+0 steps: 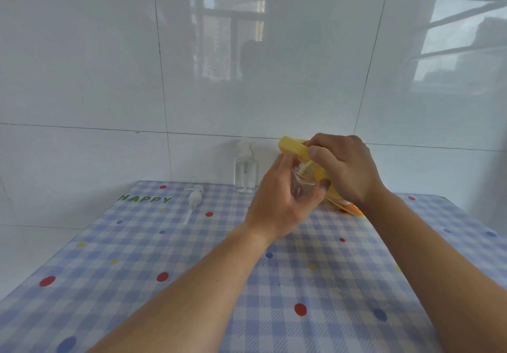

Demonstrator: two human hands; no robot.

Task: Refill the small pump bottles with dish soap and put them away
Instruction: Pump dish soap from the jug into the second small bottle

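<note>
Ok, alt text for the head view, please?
The left hand holds a small clear bottle while the right hand tips a yellow soap container over it, a thin yellow stream running into its open neck. A second clear pump bottle stands by the white tiled wall, and a loose white pump head lies on the blue checked tablecloth.

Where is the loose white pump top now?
In the head view, the pump top lies on the checked tablecloth toward the back left, between the HAPPY lettering and the clear bottle by the wall.

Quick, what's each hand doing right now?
Left hand: holds the clear bottle.
Right hand: grips the yellow pouch, tipped over that bottle.
</note>
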